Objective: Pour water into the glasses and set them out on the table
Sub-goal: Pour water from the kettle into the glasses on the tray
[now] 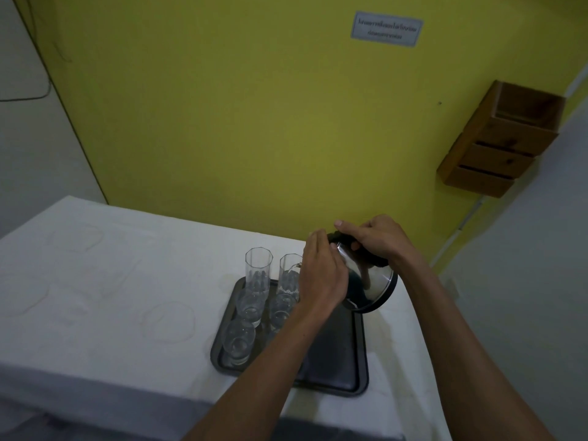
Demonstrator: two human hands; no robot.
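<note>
A steel kettle (pixel 366 281) is tilting to the left over the far right corner of a dark tray (pixel 334 354), its spout (pixel 297 266) reaching over the rim of a tall glass (pixel 289 275). The right hand (pixel 375 240) is gripping the kettle's black handle (pixel 353 246), its fingers clamped around it. The left hand (pixel 321 275) is pressing against the kettle's left side near the lid, fingers together and curved on the metal. A 2nd tall glass (pixel 258 270) is standing just left of the 1st, and 3 or 4 shorter glasses (pixel 238 343) are sitting nearer on the tray, partly hidden by the left forearm. The tray is lying on a desk covered with a white cloth (pixel 95 281). Beyond the desk a yellow wall (pixel 238 122) is carrying a small sign (pixel 386 28) and a wooden rack (pixel 499 138) at the right.
</note>
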